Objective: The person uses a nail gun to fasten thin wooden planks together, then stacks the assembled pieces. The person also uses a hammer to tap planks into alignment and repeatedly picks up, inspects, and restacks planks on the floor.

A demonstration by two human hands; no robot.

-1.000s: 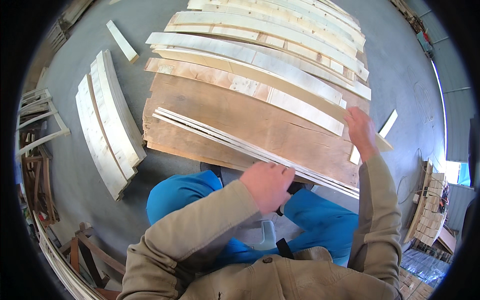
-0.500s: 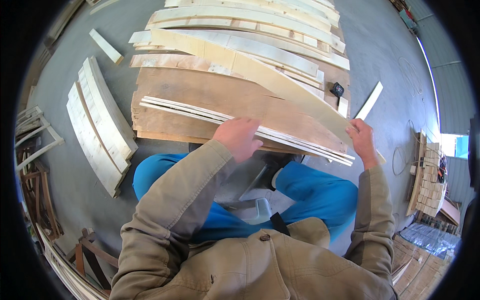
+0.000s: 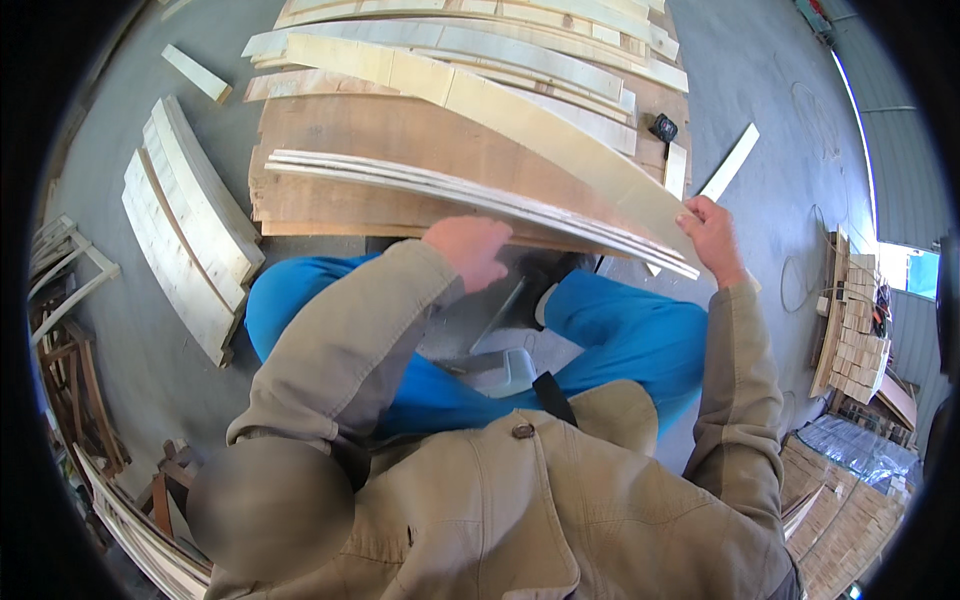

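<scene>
In front of me a long pale wooden board (image 3: 540, 125) slants across the brown work panel (image 3: 330, 130), reaching from the far left to the near right. My right hand (image 3: 714, 238) is closed on its near right end. Several thin wooden strips (image 3: 455, 190) lie side by side along the panel's near edge, partly under the slanting board at the right. Just below the middle of these strips is my left hand (image 3: 468, 250), its thumb and fingers apart and nothing visible in them.
Several more boards (image 3: 440, 45) lie across the panel's far part. A black tape measure (image 3: 662, 127) sits by its right edge. On the floor are a board stack (image 3: 185, 235) at left, a loose plank (image 3: 730, 160) at right and stacked wood blocks (image 3: 855, 340) farther right.
My left hand has come off the strips to just below their near edge. The right hand keeps hold of the slanting board. The whole view has shifted, so the panel appears higher.
</scene>
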